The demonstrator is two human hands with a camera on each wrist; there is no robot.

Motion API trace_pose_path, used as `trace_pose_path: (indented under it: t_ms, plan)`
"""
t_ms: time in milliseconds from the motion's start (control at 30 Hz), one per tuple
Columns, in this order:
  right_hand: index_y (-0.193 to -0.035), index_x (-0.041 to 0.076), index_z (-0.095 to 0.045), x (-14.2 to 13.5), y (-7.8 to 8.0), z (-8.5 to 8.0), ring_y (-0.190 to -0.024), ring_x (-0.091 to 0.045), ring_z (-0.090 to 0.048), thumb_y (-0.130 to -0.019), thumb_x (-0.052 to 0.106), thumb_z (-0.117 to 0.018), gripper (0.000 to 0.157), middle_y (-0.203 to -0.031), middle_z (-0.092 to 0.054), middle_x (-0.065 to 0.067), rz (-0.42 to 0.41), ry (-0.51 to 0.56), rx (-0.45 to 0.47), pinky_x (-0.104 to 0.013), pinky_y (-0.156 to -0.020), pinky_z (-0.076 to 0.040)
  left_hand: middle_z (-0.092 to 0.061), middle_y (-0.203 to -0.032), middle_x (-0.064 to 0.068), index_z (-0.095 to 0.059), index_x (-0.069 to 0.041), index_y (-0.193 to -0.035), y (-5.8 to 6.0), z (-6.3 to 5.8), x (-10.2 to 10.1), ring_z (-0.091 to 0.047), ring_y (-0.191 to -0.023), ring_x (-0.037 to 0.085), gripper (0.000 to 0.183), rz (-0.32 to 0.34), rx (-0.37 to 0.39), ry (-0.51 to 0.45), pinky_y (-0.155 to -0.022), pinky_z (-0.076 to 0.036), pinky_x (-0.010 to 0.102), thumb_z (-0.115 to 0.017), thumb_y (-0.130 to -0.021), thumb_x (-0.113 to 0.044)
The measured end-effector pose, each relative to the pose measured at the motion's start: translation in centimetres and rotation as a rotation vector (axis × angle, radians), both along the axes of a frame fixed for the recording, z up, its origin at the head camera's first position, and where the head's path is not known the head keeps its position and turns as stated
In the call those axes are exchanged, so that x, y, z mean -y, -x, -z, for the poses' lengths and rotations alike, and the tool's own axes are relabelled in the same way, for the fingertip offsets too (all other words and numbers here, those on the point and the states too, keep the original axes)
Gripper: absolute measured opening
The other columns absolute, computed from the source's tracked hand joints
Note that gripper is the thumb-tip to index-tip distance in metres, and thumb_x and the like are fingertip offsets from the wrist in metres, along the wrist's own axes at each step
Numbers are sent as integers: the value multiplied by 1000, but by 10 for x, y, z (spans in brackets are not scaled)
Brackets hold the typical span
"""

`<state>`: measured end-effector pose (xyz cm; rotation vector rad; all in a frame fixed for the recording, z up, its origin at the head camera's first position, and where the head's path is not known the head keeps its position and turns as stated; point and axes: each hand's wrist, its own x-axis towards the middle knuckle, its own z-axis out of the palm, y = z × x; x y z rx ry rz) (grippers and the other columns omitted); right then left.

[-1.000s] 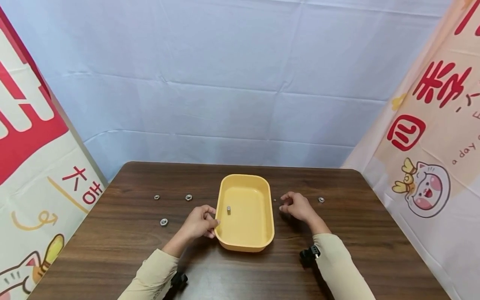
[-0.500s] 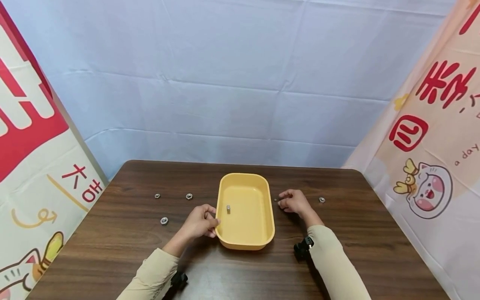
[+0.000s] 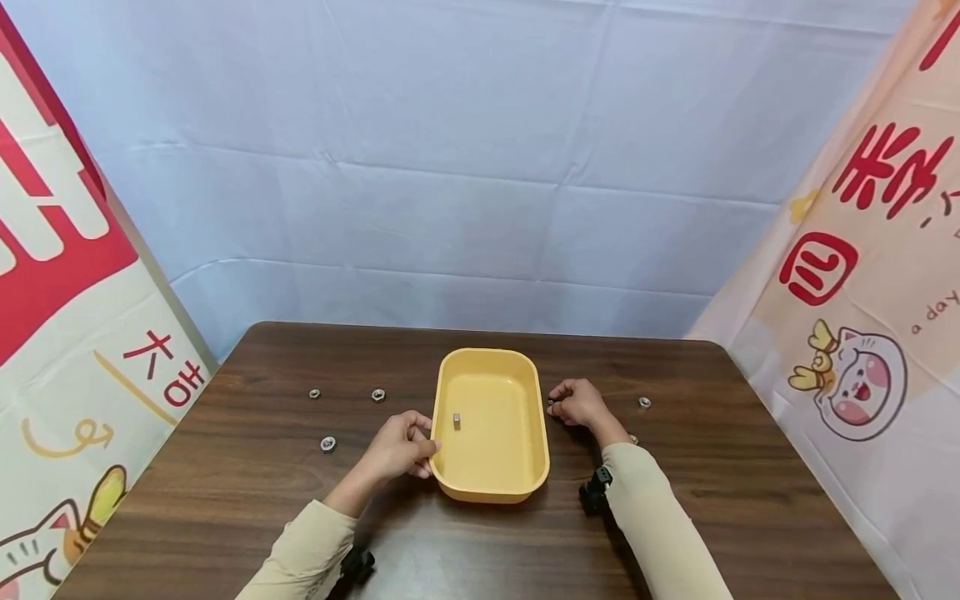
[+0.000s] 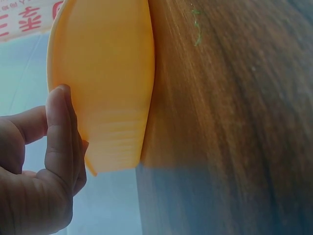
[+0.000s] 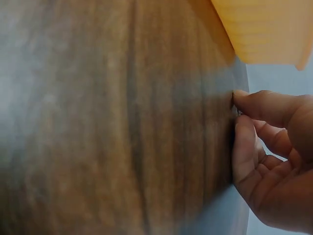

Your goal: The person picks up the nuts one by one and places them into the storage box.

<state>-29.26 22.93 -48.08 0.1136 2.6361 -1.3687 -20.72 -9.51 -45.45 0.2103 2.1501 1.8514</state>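
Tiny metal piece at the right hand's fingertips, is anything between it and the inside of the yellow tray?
Yes: the raised right wall of the yellow tray stands just left of the tiny metal piece and the right hand. Nothing else visible is in between.

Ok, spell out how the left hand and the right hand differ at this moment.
The left hand grips the left rim of the yellow tray; the right hand is apart from the tray, pinching a tiny metal piece at the tabletop. The left hand is nearer the person's body, the right hand farther out. Both are bare, with beige sleeves behind them.
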Motion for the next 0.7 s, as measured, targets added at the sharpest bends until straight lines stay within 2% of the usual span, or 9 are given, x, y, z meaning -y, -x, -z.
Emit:
trace_pose_path:
  t_ms: [400,700]
  plan:
    - [-84,-5,-62,2,-1,-3,-53,-13,-52,-77,-5,-69,10,-64,-59,-4,7,24,-3,-26,-47,-48,-55,-68,13,-44,13,-107,1,0,0,-57,-47,17,31,13,2,-14,-45,-53,30,-60,-82,6]
    - [-89,-3,-62,1,1,-1,-48,-13,-48,-78,-5,-67,12,-66,-58,-5,-73,-25,-19,-24,-44,-43,-55,-68,13,-45,14,-107,-2,-3,-1,-56,-46,17,31,11,7,-25,-44,-52,30,-62,-83,4]
